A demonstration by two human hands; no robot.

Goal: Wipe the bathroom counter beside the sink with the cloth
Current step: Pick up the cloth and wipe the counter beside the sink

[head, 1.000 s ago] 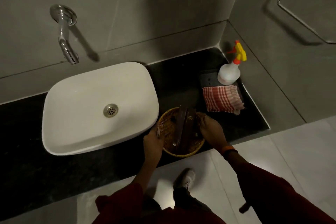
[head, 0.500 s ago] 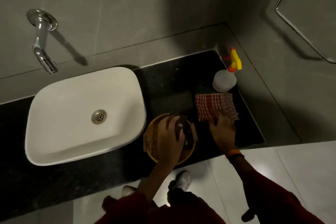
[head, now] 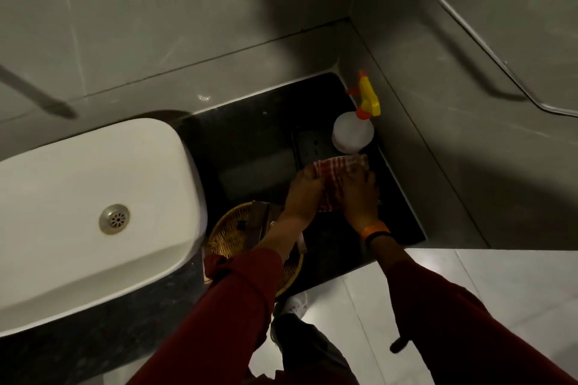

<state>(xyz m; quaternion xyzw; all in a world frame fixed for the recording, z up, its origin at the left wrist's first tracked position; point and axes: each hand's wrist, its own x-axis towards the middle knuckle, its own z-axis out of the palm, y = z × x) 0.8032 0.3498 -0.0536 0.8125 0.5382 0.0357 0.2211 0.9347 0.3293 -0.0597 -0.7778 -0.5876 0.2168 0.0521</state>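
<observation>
- left hand (head: pixel 302 194) and right hand (head: pixel 359 194) both grip the red-checked cloth (head: pixel 336 180) from either side
- cloth's bunched up on the dark counter (head: pixel 250 147), long axis running toward the back wall
- spray bottle (head: pixel 353 134) just behind it
- wicker basket (head: pixel 231 234) holds some dark items

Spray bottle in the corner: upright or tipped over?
Upright. The spray bottle stands on its base on the counter, yellow trigger head on top, just behind the cloth that both hands are on.
</observation>
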